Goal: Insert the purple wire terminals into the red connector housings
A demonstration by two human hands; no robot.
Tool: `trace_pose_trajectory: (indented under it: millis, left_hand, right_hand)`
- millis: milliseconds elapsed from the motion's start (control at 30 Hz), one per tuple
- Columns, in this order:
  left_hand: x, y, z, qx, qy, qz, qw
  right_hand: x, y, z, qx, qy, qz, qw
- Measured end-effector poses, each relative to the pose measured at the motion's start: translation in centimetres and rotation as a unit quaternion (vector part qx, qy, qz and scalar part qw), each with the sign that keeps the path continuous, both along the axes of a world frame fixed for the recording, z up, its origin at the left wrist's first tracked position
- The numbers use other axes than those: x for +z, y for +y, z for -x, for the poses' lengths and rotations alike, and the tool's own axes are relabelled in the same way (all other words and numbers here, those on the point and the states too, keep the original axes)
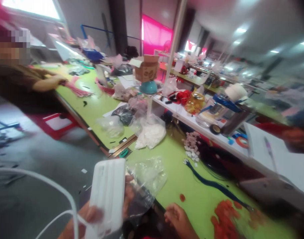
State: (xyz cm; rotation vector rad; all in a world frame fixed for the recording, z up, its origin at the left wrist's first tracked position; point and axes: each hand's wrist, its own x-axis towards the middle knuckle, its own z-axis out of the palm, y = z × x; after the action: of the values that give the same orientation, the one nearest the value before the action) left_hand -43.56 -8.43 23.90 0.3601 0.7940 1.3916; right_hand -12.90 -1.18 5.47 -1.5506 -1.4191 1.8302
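My left hand (93,215) wraps round a white, ribbed, phone-shaped device (108,196) held up at the lower middle. A white cable (64,191) loops beside it from the left. Near the front edge of the green table (176,176), my right hand (179,219) has its fingers curled in; what they hold, if anything, is hidden. A clear plastic bag (152,176) lies between my hands. Right of my right hand are a small orange-brown disc (182,198) and a heap of orange-brown pieces (225,215).
Dark blue cords (211,182), small pale pieces (191,146) and a bag of white items (152,132) lie farther back. A raised white shelf (181,116) holds jars and tape. At left, a person (17,79) handles pink strands (78,88) near a red stool (58,126).
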Motion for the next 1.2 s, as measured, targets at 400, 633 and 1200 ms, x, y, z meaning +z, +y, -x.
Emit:
trace_pose_trajectory:
  millis: [400, 633, 1200]
  left_hand:
    - [1.0, -2.6, 2.4, 0.220, 0.100, -0.087, 0.967]
    - [0.4, -5.9, 4.4, 0.294, 0.106, -0.093, 0.945]
    - [-4.7, -12.2, 15.8, 0.323, 0.082, -0.028, 0.942]
  right_hand:
    - [-2.8, 7.8, -3.6, 0.036, -0.026, -0.025, 0.999]
    - [-1.0, 10.5, -1.7, 0.088, -0.061, -0.029, 0.994]
    - [-0.4, 5.9, 15.0, 0.203, -0.083, -0.078, 0.972]
